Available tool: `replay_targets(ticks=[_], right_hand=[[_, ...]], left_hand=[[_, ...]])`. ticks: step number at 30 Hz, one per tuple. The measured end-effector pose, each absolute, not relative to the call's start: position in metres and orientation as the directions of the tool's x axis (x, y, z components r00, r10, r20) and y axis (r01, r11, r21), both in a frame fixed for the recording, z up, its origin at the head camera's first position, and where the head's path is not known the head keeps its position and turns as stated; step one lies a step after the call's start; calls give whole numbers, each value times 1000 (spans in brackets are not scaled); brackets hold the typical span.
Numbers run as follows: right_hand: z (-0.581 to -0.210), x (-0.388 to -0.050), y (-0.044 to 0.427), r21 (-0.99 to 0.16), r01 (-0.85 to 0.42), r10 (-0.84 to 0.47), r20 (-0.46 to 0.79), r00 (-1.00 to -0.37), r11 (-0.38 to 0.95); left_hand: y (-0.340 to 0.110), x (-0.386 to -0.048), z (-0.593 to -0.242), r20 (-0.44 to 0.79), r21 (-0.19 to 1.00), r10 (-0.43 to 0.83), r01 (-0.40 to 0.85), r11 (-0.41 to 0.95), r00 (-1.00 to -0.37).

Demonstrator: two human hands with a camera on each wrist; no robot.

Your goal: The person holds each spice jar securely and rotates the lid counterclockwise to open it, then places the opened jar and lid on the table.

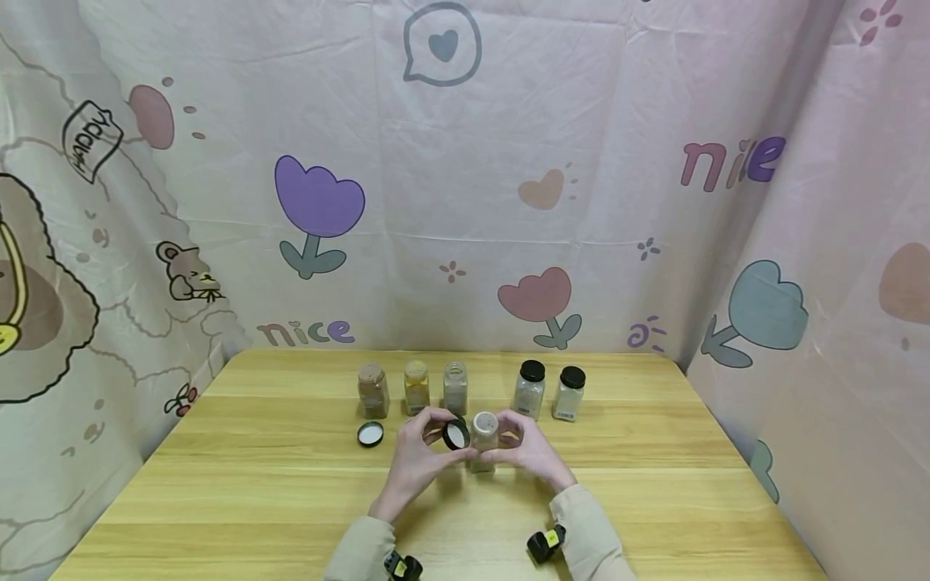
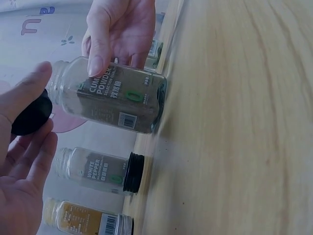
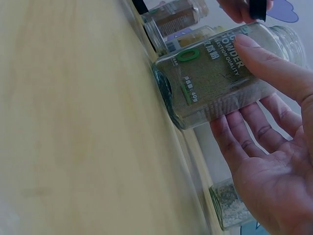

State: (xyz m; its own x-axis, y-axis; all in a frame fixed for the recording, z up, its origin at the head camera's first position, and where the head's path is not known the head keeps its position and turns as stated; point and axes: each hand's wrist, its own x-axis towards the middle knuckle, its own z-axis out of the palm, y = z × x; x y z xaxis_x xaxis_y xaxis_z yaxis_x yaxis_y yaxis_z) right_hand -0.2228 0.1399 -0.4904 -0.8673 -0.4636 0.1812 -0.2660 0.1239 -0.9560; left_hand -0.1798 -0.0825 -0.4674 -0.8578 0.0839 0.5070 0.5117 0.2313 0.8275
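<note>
Upright on the table stands a clear glass jar of cumin powder [image 1: 483, 463], its black lid off and a pale perforated top showing. My right hand [image 1: 534, 452] holds it, with the thumb on the label side and fingers behind the glass in the right wrist view [image 3: 279, 142]. Just left of the jar's neck, my left hand [image 1: 417, 464] pinches a black screw lid [image 1: 456, 436] between thumb and fingers. The lid is tilted, its white inside facing the head camera. In the left wrist view the lid [image 2: 33, 115] is beside the jar's neck.
Behind my left hand stand uncapped jars: a brown powder jar [image 1: 374, 394], a yellow powder jar [image 1: 417, 391] and a white pepper jar [image 1: 455, 394]. A loose black lid [image 1: 370, 434] lies before the brown one. Two black-capped jars, one left [image 1: 529, 395], one right [image 1: 569, 399], stand behind my right hand.
</note>
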Motion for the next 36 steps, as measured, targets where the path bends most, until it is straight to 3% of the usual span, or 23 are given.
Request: replay_targets(ticks=[21,36], right_hand=[[-492,-226,145,-954,-236,-352,160,-922,183],[-486,-229,139,-940,-247,-242,190,-951,235]], left_hand=[[-82,-182,-470,362,874,71,365,320,-929],[-79,-183,-482,272,865,143,307,396,-952]])
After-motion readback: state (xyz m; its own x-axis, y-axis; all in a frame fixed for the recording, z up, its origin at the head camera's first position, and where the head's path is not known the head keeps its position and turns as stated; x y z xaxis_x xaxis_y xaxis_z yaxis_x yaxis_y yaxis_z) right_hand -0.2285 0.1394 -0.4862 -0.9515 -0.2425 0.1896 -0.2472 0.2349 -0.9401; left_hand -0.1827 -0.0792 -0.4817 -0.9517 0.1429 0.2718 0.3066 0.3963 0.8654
